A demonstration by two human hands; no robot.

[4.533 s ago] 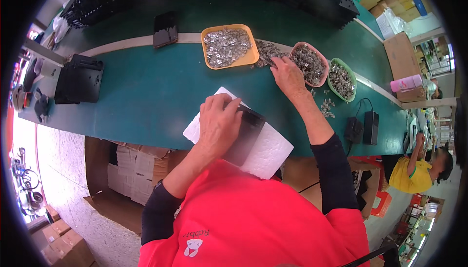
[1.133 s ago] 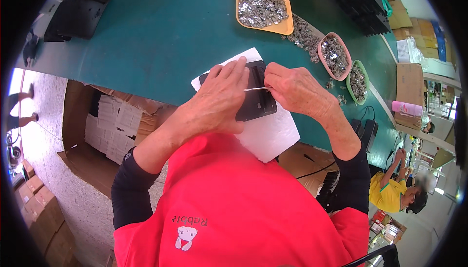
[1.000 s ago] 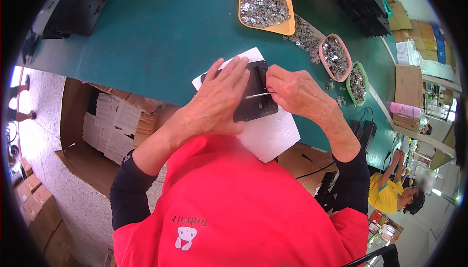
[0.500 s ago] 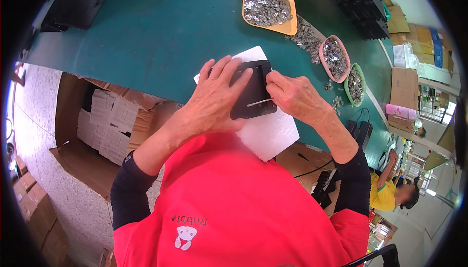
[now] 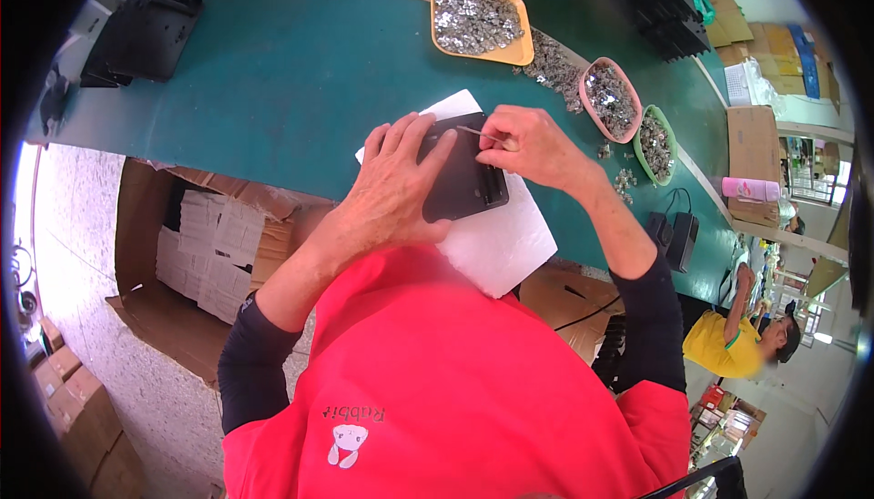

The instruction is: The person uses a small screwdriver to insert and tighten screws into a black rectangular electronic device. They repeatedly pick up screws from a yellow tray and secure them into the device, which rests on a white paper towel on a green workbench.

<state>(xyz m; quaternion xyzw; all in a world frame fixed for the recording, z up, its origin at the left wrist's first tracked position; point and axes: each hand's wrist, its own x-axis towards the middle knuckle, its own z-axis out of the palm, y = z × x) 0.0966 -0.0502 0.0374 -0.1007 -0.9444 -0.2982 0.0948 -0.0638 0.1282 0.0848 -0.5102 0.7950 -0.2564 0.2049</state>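
Note:
A flat black plastic panel (image 5: 462, 188) lies on a white foam sheet (image 5: 507, 249) in front of me, with a raised edge along its right side. My left hand (image 5: 387, 176) rests on the panel's left part, its fingers spread and the thumb by the near edge. Over the far right corner, my right hand (image 5: 535, 148) is closed around a slim metal pick (image 5: 482, 136). The pick's thin end points left, over the panel's far edge. My fingers hide most of its handle.
Small shiny metal clips fill a yellow tray (image 5: 525, 51), a pink basket (image 5: 587, 107) and a green basket (image 5: 672, 171). Loose clips (image 5: 553, 69) lie among them on the green table (image 5: 264, 62). Black panels (image 5: 150, 35) stand far left; an open cardboard box (image 5: 141, 253) sits below. A person in yellow (image 5: 719, 344) is at right.
My right hand has moved from the panel's right side toward its far corner, and the pick now points at the far edge. My left hand stays on the panel. The view has shifted slightly.

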